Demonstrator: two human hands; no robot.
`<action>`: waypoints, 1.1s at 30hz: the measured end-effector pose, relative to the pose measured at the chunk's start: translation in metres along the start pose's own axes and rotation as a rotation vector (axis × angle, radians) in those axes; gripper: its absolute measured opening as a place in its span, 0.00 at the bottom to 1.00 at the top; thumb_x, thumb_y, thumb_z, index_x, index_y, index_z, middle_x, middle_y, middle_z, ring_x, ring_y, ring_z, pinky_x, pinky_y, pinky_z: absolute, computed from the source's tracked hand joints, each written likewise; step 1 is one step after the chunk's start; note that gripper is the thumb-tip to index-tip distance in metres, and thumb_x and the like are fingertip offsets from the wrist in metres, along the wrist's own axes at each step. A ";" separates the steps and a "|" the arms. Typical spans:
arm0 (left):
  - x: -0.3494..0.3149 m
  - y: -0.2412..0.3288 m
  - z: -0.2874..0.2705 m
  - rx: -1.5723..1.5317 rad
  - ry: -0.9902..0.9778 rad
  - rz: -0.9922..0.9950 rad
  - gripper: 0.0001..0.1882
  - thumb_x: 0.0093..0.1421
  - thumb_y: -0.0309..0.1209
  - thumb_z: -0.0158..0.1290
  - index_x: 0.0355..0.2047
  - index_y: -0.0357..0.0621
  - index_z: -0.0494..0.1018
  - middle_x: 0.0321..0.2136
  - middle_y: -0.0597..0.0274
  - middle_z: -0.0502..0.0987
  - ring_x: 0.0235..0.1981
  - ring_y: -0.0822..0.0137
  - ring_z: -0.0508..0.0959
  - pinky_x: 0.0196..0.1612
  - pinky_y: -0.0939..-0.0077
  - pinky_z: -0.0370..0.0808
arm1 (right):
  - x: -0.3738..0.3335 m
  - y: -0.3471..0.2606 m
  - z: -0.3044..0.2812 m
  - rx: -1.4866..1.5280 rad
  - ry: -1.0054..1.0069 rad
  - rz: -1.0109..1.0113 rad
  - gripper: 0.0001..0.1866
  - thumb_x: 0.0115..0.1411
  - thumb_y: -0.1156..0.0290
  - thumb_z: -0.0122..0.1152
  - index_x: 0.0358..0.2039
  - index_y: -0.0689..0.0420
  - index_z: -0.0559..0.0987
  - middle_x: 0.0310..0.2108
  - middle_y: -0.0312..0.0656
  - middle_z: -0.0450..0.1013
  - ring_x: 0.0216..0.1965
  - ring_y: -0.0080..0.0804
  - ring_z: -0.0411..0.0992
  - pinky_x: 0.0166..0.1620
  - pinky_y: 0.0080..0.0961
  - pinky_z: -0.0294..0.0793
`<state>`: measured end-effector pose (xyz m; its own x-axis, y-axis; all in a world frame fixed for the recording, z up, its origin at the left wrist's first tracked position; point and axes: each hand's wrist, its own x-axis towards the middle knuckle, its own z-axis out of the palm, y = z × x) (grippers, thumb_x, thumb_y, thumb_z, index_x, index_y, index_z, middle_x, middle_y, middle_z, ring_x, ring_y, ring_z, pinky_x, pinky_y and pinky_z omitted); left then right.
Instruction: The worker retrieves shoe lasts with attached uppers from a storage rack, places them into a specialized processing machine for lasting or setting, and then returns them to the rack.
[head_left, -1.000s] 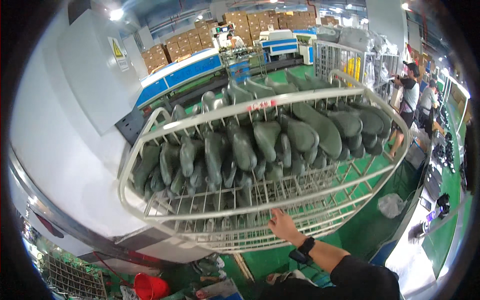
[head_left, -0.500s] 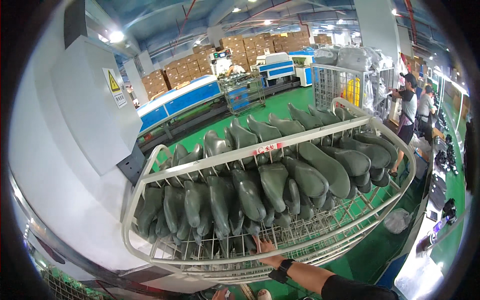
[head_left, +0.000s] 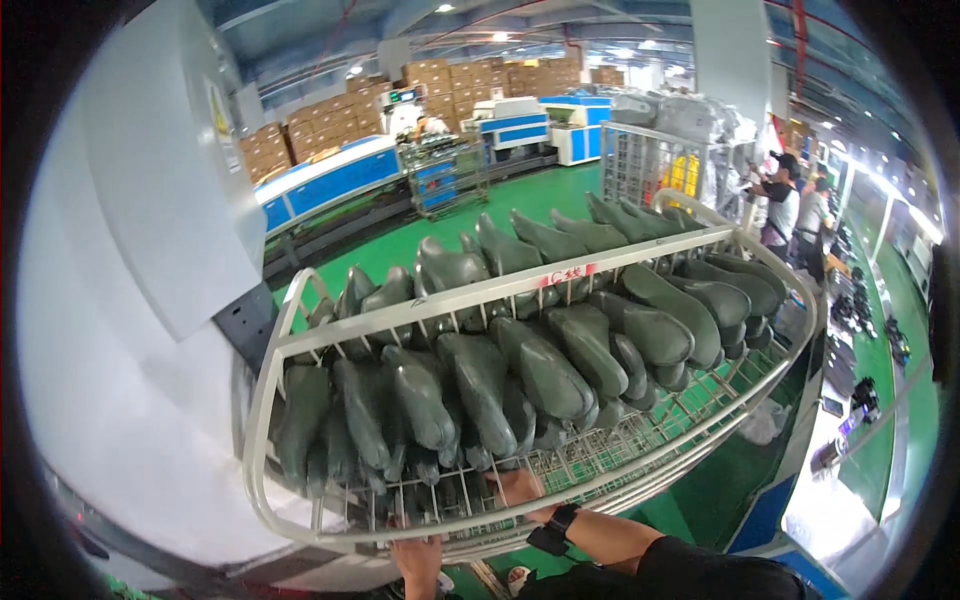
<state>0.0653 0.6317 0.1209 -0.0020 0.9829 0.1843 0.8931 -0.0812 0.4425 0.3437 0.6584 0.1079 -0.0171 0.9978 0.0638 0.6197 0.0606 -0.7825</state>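
Dark green shoe lasts [head_left: 545,370] hang in two rows along the top bar [head_left: 500,292] of a cream metal rack cart [head_left: 650,478]. At the near lower edge, my left hand [head_left: 417,560] is closed around the cart's front rail, its fingertips partly hidden. My right hand [head_left: 518,488] reaches over that rail into the rack, just under the near row of lasts. Its fingers are mostly hidden among the wires and lasts, so what they touch cannot be made out. A black band is on my right wrist.
A grey cabinet [head_left: 150,200] stands close on the left. Blue-and-white machines [head_left: 340,180] and stacked cartons [head_left: 340,125] are behind. A wire cage cart [head_left: 650,165] with plastic-wrapped goods stands at the far right, near people at a workbench [head_left: 825,500] along the right side.
My left hand has come up onto the front rail. My right hand remains inside the rack, its fingers now more hidden. The view has shifted, and the lasts appear larger and closer.
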 end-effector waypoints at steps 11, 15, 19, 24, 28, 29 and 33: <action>0.061 -0.001 0.039 0.042 -0.245 -0.007 0.44 0.60 0.53 0.59 0.65 0.32 0.61 0.65 0.30 0.61 0.68 0.34 0.57 0.67 0.38 0.58 | 0.035 0.016 0.128 -0.384 0.685 0.160 0.35 0.69 0.48 0.49 0.54 0.75 0.71 0.51 0.66 0.66 0.45 0.58 0.71 0.38 0.49 0.76; 0.058 -0.004 0.044 0.033 -0.278 -0.023 0.44 0.60 0.53 0.59 0.65 0.31 0.61 0.65 0.29 0.61 0.68 0.33 0.57 0.67 0.38 0.58 | 0.064 0.090 0.179 0.323 0.716 0.221 0.30 0.67 0.56 0.51 0.56 0.73 0.71 0.53 0.62 0.69 0.44 0.52 0.71 0.44 0.42 0.73; 0.057 -0.022 0.050 -0.036 -0.328 -0.107 0.45 0.59 0.52 0.59 0.66 0.31 0.61 0.65 0.28 0.61 0.67 0.31 0.57 0.67 0.38 0.59 | 0.036 0.060 0.165 -0.642 0.279 0.323 0.26 0.66 0.57 0.51 0.55 0.65 0.75 0.46 0.58 0.72 0.47 0.51 0.69 0.51 0.41 0.64; 0.083 0.027 0.020 -0.184 -0.531 -0.455 0.45 0.58 0.51 0.59 0.66 0.30 0.61 0.64 0.26 0.61 0.67 0.29 0.58 0.66 0.38 0.59 | 0.010 -0.019 0.051 -0.417 0.211 0.389 0.28 0.56 0.45 0.63 0.43 0.59 0.81 0.43 0.59 0.72 0.40 0.56 0.71 0.50 0.52 0.69; 0.054 0.000 0.037 0.405 0.225 0.144 0.30 0.68 0.53 0.50 0.54 0.38 0.73 0.62 0.47 0.68 0.64 0.52 0.64 0.68 0.52 0.56 | 0.007 -0.043 0.001 -0.391 0.301 0.228 0.29 0.56 0.42 0.64 0.33 0.61 0.82 0.38 0.55 0.74 0.33 0.55 0.72 0.50 0.52 0.71; 0.056 0.037 0.010 0.226 0.180 0.128 0.32 0.63 0.51 0.54 0.56 0.36 0.72 0.61 0.41 0.68 0.63 0.43 0.64 0.67 0.48 0.58 | 0.002 -0.022 -0.007 -0.391 0.314 0.246 0.29 0.56 0.42 0.64 0.33 0.61 0.82 0.38 0.55 0.74 0.33 0.55 0.72 0.50 0.52 0.71; 0.061 -0.001 0.034 0.189 0.117 -0.017 0.37 0.59 0.53 0.57 0.58 0.36 0.72 0.59 0.36 0.70 0.63 0.35 0.64 0.66 0.40 0.57 | 0.003 0.009 0.006 -0.438 0.296 0.085 0.28 0.57 0.42 0.63 0.29 0.60 0.82 0.38 0.54 0.74 0.34 0.56 0.71 0.50 0.50 0.71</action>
<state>0.0798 0.6977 0.1022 -0.0606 0.9570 0.2837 0.9610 -0.0209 0.2759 0.3445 0.6620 0.0973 0.2306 0.9449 0.2326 0.8796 -0.1002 -0.4651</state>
